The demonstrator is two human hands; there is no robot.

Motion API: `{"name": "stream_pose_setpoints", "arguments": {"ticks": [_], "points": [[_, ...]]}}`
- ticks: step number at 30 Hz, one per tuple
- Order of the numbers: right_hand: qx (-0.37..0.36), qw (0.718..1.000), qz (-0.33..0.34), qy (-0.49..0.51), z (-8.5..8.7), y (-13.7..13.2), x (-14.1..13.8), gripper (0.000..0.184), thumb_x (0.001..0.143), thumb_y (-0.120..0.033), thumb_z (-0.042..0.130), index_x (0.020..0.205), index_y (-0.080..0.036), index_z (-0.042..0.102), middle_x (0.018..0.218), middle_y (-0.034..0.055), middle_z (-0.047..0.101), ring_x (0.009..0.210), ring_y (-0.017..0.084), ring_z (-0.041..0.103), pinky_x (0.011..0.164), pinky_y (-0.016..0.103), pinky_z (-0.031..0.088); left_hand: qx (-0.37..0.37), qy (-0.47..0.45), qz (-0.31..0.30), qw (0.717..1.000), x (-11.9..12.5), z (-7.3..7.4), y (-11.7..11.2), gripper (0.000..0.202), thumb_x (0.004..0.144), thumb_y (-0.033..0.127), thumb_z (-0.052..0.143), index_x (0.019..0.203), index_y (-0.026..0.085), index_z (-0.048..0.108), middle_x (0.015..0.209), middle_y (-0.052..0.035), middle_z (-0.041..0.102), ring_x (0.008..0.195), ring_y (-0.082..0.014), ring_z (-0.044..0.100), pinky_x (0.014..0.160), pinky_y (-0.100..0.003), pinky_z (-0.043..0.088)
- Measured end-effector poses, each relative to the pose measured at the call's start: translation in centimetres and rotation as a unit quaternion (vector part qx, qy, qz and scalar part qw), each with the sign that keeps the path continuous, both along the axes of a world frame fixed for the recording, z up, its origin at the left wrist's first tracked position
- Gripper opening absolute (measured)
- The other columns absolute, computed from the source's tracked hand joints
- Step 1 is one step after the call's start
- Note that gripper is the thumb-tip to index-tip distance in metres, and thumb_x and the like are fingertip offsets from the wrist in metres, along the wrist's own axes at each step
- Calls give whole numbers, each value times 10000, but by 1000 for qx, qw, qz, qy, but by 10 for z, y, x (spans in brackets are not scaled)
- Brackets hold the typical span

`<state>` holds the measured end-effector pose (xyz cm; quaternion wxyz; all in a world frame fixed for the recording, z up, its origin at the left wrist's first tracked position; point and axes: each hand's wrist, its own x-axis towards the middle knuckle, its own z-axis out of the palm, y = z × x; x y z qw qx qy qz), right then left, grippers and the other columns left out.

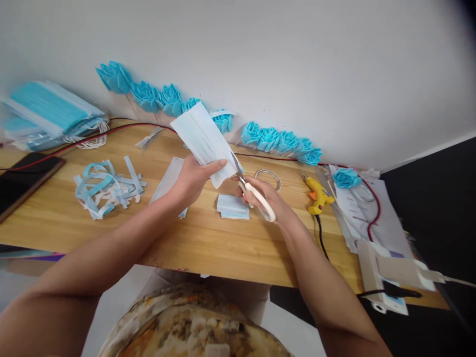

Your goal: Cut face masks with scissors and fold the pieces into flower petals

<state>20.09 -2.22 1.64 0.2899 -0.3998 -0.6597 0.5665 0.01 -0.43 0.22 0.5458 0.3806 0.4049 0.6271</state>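
Note:
My left hand (197, 178) pinches a pale blue face mask sheet (204, 134), its thumb flat across the lower part, and holds it tilted above the table. In my right hand (266, 191) is a pair of scissors (260, 201) with white handles. The blades lie at the sheet's lower right edge, pointing up and away. Below the hands, a small stack of cut mask pieces (233, 206) rests on the wood. Another pale mask sheet (167, 178) lies partly hidden under my left wrist.
Trimmed strips (107, 188) are heaped on the left, near a phone-like dark device (28, 178) and a pile of masks (52, 111). Blue flowers (278, 141) lean along the wall. At right are a yellow glue gun (317, 195), papers (386, 213) and a power strip (390, 267). A tape ring (273, 173) lies behind my right hand.

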Motion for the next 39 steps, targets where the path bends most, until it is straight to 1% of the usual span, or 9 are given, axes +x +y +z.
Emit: {"name": "stream_pose_setpoints", "arguments": {"ticks": [3, 9, 14, 17, 21, 28, 34, 39], "points": [[4, 1000, 0, -4, 0, 0, -1, 659, 745, -713, 705, 1169, -209, 663, 835, 21, 574, 660, 127, 493, 568, 270, 380, 4, 3, -5, 1000, 0, 1, 0, 415, 652, 254, 870, 1019, 152, 705, 1036, -102, 744, 1057, -336, 694, 965, -502, 546], [9, 1000, -1, -6, -1, 0, 0, 662, 747, -730, 695, 1165, -218, 673, 800, 20, 559, 623, 126, 471, 535, 273, 364, -16, 4, -7, 1000, 0, 3, -1, 385, 646, 243, 872, 979, 135, 712, 1041, -121, 745, 1078, -359, 689, 993, -544, 531], [9, 1000, 0, 3, -2, 0, 1, 657, 757, -729, 686, 1172, -220, 678, 748, 9, 532, 589, 121, 445, 516, 273, 352, -1, 2, -5, 1000, 0, 3, -1, 409, 654, 222, 864, 1021, 141, 702, 1052, -110, 737, 1095, -355, 684, 1006, -536, 529], [-4, 1000, -7, 0, -1, -1, 0, 674, 736, -727, 708, 1168, -210, 679, 716, -6, 511, 565, 109, 422, 498, 266, 336, 0, 5, -1, 1000, 0, 2, -1, 431, 659, 226, 860, 1051, 149, 696, 1050, -102, 737, 1090, -349, 685, 1004, -539, 532], [-19, 1000, -14, 12, -2, -1, 0, 671, 724, -709, 730, 1159, -200, 684, 675, -25, 492, 541, 97, 401, 477, 256, 319, -10, 5, -1, 1000, 0, 2, -1, 408, 655, 246, 865, 1017, 149, 705, 1049, -113, 743, 1101, -358, 679, 1003, -550, 533], [-41, 998, -31, 29, -6, -1, 0, 696, 704, -667, 771, 1177, -163, 695, 648, -35, 492, 515, 79, 418, 441, 236, 284, -11, 4, -9, 1000, -1, 5, -1, 415, 642, 258, 871, 1006, 144, 707, 1087, -121, 743, 1113, -366, 672, 1015, -551, 522], [-46, 997, -47, 29, -6, 0, -1, 720, 667, -675, 790, 1150, -147, 712, 625, -45, 514, 472, 57, 418, 419, 217, 285, -14, 17, -25, 999, -2, 7, -3, 461, 668, 284, 849, 1066, 123, 682, 1171, -150, 723, 1172, -381, 646, 1025, -550, 510], [-43, 997, -56, 26, -5, -1, -3, 675, 664, -633, 808, 1120, -141, 727, 602, -54, 505, 448, 45, 408, 409, 210, 272, -19, 16, -22, 999, -2, 8, -3, 483, 653, 290, 851, 1071, 124, 676, 1185, -145, 723, 1172, -374, 648, 1020, -534, 517]]}}
